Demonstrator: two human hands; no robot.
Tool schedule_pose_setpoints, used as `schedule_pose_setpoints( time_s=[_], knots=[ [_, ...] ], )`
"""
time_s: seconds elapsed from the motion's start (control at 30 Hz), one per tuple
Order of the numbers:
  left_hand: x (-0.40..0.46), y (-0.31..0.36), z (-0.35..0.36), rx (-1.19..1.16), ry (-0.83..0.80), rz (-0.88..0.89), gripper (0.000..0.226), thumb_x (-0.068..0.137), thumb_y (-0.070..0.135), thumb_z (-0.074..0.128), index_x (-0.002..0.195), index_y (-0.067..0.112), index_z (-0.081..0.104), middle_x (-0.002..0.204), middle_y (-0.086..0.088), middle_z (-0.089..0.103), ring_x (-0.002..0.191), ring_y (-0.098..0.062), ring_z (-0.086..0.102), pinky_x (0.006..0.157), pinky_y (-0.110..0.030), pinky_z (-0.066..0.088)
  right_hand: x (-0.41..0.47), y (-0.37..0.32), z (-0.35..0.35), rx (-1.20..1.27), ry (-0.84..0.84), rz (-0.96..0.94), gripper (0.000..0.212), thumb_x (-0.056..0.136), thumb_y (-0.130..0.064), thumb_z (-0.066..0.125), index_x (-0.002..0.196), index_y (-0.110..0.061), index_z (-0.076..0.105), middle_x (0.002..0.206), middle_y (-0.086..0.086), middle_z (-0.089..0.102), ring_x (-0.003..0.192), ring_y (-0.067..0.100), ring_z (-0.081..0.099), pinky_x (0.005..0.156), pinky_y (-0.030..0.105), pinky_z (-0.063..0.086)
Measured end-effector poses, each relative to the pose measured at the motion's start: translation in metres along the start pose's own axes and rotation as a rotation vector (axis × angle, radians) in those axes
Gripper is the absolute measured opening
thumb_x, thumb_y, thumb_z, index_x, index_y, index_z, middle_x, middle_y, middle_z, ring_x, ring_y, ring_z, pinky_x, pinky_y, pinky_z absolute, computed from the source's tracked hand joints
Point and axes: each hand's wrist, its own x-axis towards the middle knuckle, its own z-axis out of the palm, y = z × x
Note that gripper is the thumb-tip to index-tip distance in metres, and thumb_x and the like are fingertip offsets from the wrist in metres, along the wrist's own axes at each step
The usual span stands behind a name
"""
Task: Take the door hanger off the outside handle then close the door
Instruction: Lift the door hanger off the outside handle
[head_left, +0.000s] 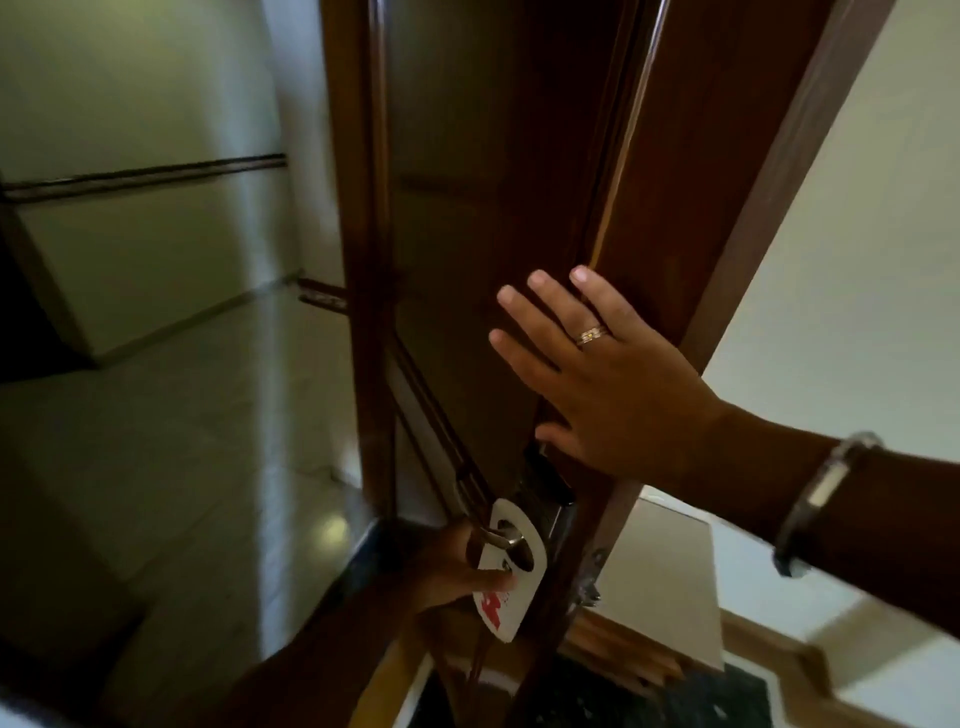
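Note:
A dark brown wooden door (467, 182) stands partly open, with its edge towards me. A white door hanger (511, 587) with red print hangs by its cut-out on the silver outside handle (498, 538). My left hand (457, 566) reaches round from the lower left and pinches the hanger below the handle. My right hand (608, 379) lies flat with spread fingers on the door's edge, above the dark lock plate (545, 483). It wears a ring, and a metal bracelet sits on the wrist.
The door frame (358, 260) rises on the left, with a pale corridor wall and shiny tiled floor (182, 415) beyond it. On the right are a white wall (857, 260), a pale block (670, 571) near the floor and a dark speckled threshold (649, 696).

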Motion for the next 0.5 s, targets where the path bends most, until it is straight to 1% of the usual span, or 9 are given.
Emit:
schedule_pose_setpoints(
  time_s=[0.03, 0.07, 0.13, 0.23, 0.27, 0.33, 0.4, 0.47, 0.5],
  knots=[
    [0.007, 0.001, 0.008, -0.058, 0.000, -0.009, 0.074, 0.054, 0.073, 0.075, 0.116, 0.039, 0.054, 0.089, 0.025, 0.062, 0.086, 0.005, 0.064, 0.063, -0.011, 0.049, 0.003, 0.001, 0.005, -0.032, -0.059, -0.009, 0.092, 0.085, -0.071, 0.038, 0.153, -0.014, 0.012, 0.161, 0.020, 0.011, 0.148, 0.041, 0.012, 0.116, 0.055, -0.005],
    [0.013, 0.004, 0.015, -0.110, 0.007, -0.033, 0.070, 0.055, 0.069, 0.076, 0.114, 0.042, 0.050, 0.092, 0.024, 0.059, 0.088, 0.003, 0.062, 0.064, -0.013, 0.048, 0.002, 0.004, 0.010, -0.056, -0.096, -0.008, 0.091, 0.085, -0.071, 0.036, 0.154, -0.015, 0.011, 0.162, 0.020, 0.009, 0.148, 0.041, 0.010, 0.115, 0.056, -0.006],
    [0.024, 0.008, 0.027, -0.238, 0.038, -0.044, 0.067, 0.060, 0.057, 0.080, 0.117, 0.037, 0.051, 0.105, 0.018, 0.061, 0.100, -0.006, 0.061, 0.077, -0.026, 0.054, 0.000, 0.008, 0.018, -0.087, -0.166, -0.001, 0.089, 0.087, -0.071, 0.032, 0.154, -0.017, 0.008, 0.162, 0.020, 0.005, 0.148, 0.041, 0.006, 0.115, 0.056, -0.008],
    [0.037, 0.011, 0.035, -0.510, 0.000, 0.093, 0.078, 0.057, 0.042, 0.085, 0.117, 0.000, 0.058, 0.113, -0.018, 0.069, 0.105, -0.032, 0.067, 0.093, -0.055, 0.053, -0.005, 0.013, 0.027, -0.141, -0.287, 0.015, 0.089, 0.087, -0.071, 0.030, 0.154, -0.018, 0.003, 0.162, 0.020, -0.001, 0.148, 0.042, -0.001, 0.113, 0.057, -0.013],
    [0.041, 0.013, 0.037, -0.580, -0.016, 0.092, 0.076, 0.059, 0.033, 0.086, 0.115, -0.010, 0.056, 0.112, -0.029, 0.067, 0.104, -0.039, 0.066, 0.094, -0.059, 0.051, -0.007, 0.016, 0.029, -0.154, -0.314, 0.021, 0.088, 0.088, -0.071, 0.029, 0.154, -0.019, 0.003, 0.162, 0.020, -0.002, 0.148, 0.042, -0.003, 0.113, 0.057, -0.013],
    [0.047, 0.018, 0.035, -0.674, -0.025, 0.090, 0.053, 0.065, 0.006, 0.083, 0.105, -0.014, 0.054, 0.108, -0.036, 0.064, 0.098, -0.042, 0.064, 0.092, -0.053, 0.051, -0.010, 0.019, 0.032, -0.168, -0.360, 0.029, 0.088, 0.088, -0.071, 0.029, 0.154, -0.019, 0.001, 0.163, 0.020, -0.004, 0.148, 0.041, -0.005, 0.114, 0.057, -0.013],
    [0.057, 0.021, 0.028, -0.684, -0.024, 0.114, 0.029, 0.068, -0.009, 0.076, 0.088, -0.002, 0.055, 0.090, -0.024, 0.065, 0.087, -0.034, 0.062, 0.079, -0.036, 0.052, -0.011, 0.022, 0.036, -0.172, -0.392, 0.032, 0.088, 0.089, -0.071, 0.030, 0.154, -0.019, 0.000, 0.163, 0.019, -0.005, 0.148, 0.041, -0.005, 0.115, 0.057, -0.011],
    [0.063, 0.024, 0.012, -0.615, -0.080, 0.128, 0.027, 0.077, -0.016, 0.070, 0.080, 0.006, 0.056, 0.075, -0.007, 0.066, 0.074, -0.020, 0.066, 0.064, -0.019, 0.052, -0.012, 0.025, 0.040, -0.177, -0.409, 0.030, 0.088, 0.089, -0.071, 0.030, 0.154, -0.019, 0.001, 0.163, 0.020, -0.004, 0.148, 0.041, -0.003, 0.116, 0.056, -0.007],
    [0.067, 0.023, 0.004, -0.581, -0.129, 0.142, 0.023, 0.080, -0.013, 0.069, 0.081, 0.007, 0.058, 0.074, -0.002, 0.068, 0.072, -0.014, 0.068, 0.063, -0.017, 0.052, -0.013, 0.025, 0.043, -0.186, -0.418, 0.032, 0.089, 0.089, -0.071, 0.031, 0.154, -0.019, 0.001, 0.162, 0.020, -0.003, 0.148, 0.042, -0.002, 0.117, 0.057, -0.005]
  ],
)
